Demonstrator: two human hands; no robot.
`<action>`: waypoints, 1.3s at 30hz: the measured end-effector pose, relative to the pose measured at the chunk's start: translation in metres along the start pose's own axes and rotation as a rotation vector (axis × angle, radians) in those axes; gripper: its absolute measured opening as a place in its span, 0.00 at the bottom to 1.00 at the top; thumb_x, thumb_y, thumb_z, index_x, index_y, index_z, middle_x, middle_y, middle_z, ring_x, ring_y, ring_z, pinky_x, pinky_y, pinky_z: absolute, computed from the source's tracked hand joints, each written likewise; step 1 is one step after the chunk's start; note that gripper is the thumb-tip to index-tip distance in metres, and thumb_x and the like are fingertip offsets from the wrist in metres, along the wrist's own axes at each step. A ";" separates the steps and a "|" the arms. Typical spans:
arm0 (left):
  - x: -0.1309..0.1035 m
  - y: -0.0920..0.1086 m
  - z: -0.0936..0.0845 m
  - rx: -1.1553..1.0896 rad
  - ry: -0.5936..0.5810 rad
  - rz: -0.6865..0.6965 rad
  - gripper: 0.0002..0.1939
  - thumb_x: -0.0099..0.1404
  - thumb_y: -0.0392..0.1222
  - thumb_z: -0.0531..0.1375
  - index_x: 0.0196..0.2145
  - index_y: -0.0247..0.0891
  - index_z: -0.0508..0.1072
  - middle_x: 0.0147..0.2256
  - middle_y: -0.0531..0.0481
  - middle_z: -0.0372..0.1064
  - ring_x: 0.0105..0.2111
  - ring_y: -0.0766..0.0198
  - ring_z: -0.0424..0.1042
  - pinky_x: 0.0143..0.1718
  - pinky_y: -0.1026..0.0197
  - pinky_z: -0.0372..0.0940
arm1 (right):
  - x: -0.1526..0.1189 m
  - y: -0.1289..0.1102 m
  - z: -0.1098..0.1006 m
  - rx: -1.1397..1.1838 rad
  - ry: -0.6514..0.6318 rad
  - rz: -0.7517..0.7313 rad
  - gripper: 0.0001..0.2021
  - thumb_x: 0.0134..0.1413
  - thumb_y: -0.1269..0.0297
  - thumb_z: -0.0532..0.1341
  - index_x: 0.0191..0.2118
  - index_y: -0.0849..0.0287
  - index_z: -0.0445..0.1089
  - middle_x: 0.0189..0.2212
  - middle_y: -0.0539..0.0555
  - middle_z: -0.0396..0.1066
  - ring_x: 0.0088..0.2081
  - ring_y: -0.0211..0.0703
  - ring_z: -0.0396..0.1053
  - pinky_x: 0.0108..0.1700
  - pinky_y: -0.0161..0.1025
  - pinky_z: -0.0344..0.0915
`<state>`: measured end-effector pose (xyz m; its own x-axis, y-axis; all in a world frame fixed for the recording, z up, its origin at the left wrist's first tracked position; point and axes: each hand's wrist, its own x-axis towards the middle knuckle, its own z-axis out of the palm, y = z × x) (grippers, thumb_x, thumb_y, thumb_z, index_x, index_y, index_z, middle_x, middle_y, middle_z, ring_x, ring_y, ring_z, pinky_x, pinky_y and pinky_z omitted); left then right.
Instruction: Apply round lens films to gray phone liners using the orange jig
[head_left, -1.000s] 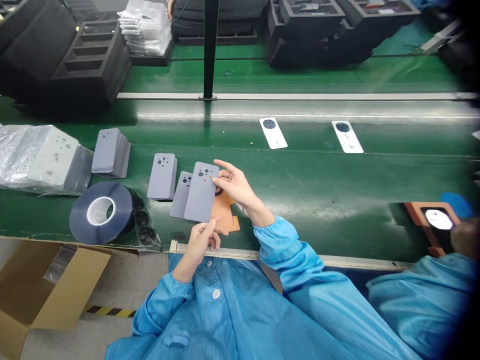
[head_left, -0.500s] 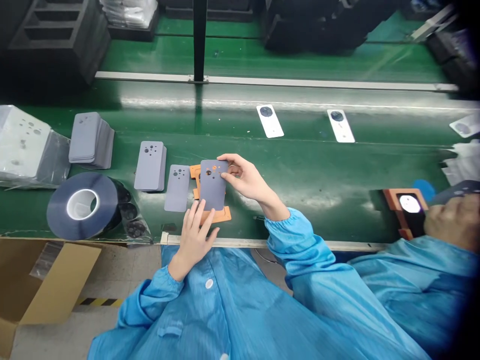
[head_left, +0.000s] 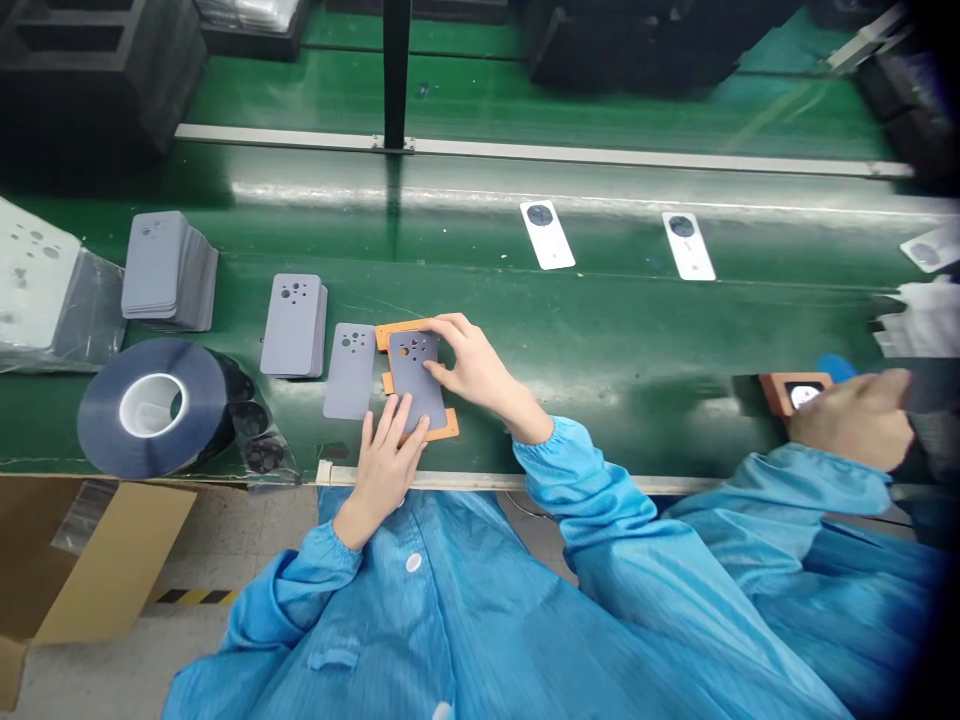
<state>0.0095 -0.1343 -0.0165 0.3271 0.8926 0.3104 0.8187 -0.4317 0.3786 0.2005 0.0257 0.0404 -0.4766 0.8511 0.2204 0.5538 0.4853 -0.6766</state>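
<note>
While fingers point(head_left: 429, 368) press, gray panel point(head_left: 417, 390) covers orange fixture point(head_left: 441, 428).

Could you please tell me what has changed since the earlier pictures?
The gray panel has moved right and down onto the orange fixture. The left hand has released its pinch, fingers spread at the lower end; the right hand still holds the top. The tape roll stayed put.
</note>
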 end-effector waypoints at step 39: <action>0.030 -0.016 -0.034 -0.909 0.302 -0.598 0.26 0.74 0.56 0.58 0.62 0.39 0.70 0.55 0.37 0.74 0.52 0.52 0.76 0.49 0.52 0.72 | -0.041 -0.052 0.007 0.194 -0.119 0.083 0.19 0.72 0.55 0.58 0.62 0.54 0.73 0.62 0.60 0.72 0.63 0.53 0.70 0.65 0.52 0.67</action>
<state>-0.0099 -0.1054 0.0165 -0.2304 0.9729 0.0173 0.1176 0.0102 0.9930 0.1867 -0.0356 0.0620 -0.5181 0.8514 0.0814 0.4587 0.3569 -0.8138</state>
